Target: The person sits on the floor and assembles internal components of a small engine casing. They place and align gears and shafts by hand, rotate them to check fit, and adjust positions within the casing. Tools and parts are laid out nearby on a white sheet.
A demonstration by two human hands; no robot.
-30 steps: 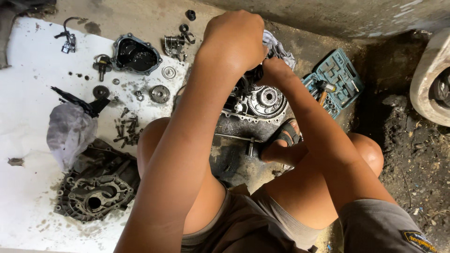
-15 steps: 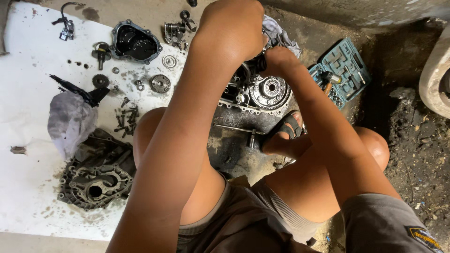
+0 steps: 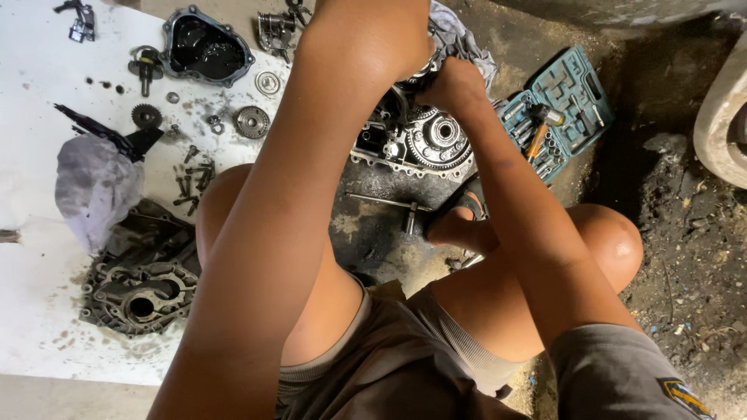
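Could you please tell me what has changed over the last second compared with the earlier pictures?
The left hand has moved up toward the top of the view; its fist is now partly cut off there. The right hand stays on the grey metal engine casing. The dark cover, loose bolts and teal socket tool case lie as before.

Both hands, left hand [image 3: 381,39] and right hand [image 3: 455,85], have drawn together over the engine case [image 3: 420,140].
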